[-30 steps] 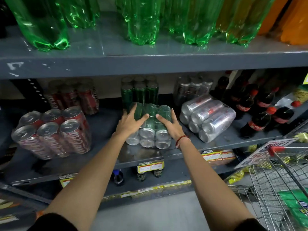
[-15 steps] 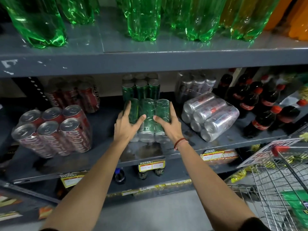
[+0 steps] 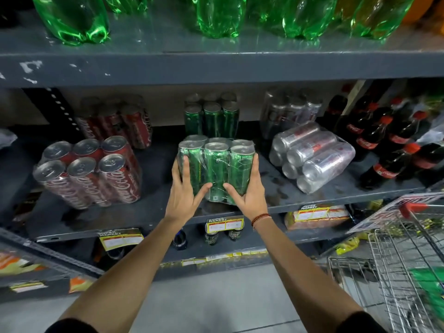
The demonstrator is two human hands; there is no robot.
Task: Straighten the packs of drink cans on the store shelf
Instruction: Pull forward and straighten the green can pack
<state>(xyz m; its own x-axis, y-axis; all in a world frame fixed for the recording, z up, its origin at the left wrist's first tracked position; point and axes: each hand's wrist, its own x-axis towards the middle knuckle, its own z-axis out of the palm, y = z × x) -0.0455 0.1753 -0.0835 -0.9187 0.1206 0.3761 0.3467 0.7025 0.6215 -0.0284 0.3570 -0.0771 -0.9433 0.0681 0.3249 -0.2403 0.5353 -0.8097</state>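
Observation:
A shrink-wrapped pack of green cans point(image 3: 216, 164) stands almost upright near the front of the middle shelf point(image 3: 153, 212). My left hand point(image 3: 183, 191) grips its left side and my right hand point(image 3: 249, 191) its right side, thumbs across the front. A second green pack point(image 3: 211, 116) stands upright behind it. At the left a red cola can pack point(image 3: 89, 171) leans back, tops facing me, with another red pack point(image 3: 117, 121) behind. To the right a silver can pack point(image 3: 312, 157) lies on its side, and one more silver pack point(image 3: 288, 111) stands behind it.
Cola bottles point(image 3: 384, 140) fill the shelf's right end. Green bottles point(image 3: 216, 15) stand on the upper shelf point(image 3: 216, 66). A wire shopping cart point(image 3: 408, 260) is at the lower right. Price tags point(image 3: 224, 223) hang on the shelf edge, with dark cans below.
The green pack lay on its side with can ends facing me; both hands have tipped it up to nearly upright and slid down to its sides.

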